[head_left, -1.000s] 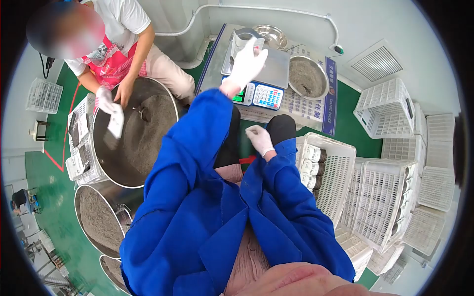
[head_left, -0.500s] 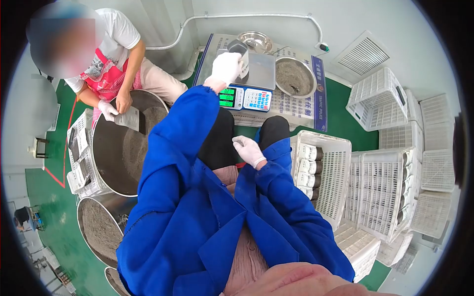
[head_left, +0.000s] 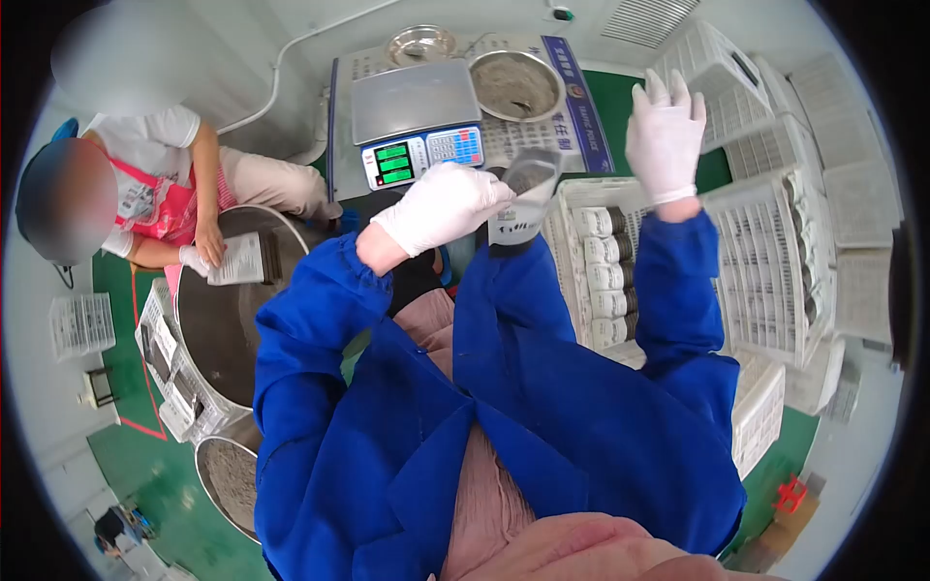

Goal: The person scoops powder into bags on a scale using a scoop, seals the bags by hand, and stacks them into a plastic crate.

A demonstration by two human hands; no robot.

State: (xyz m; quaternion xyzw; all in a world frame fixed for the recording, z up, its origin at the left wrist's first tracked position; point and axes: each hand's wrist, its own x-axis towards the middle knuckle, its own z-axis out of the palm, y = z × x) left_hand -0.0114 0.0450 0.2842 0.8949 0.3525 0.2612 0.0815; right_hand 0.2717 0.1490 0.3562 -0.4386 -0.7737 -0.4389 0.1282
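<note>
My left hand [head_left: 441,208], in a white glove, pinches the edge of a clear-topped pouch [head_left: 515,225] with a white label and grey contents, held above my lap. Off to the right, my gloved right hand [head_left: 666,140] is raised with its fingers spread and nothing in it, near the white crates. Beyond my left hand is the digital scale [head_left: 412,102], its green display lit and no pouch on its metal plate. A steel bowl of grey material [head_left: 513,85] is beside the scale.
A co-worker [head_left: 155,184] at the left holds a labelled pouch [head_left: 237,259] over a large steel drum [head_left: 208,339]. An emptier steel bowl [head_left: 418,46] lies behind the scale. Several packed pouches [head_left: 605,276] line a white crate [head_left: 572,189]; more crates [head_left: 765,261] are stacked right.
My left hand has brought the pouch from the scale back towards my lap. My right hand has risen from my lap to the upper right and spread its fingers. The view has shifted.
</note>
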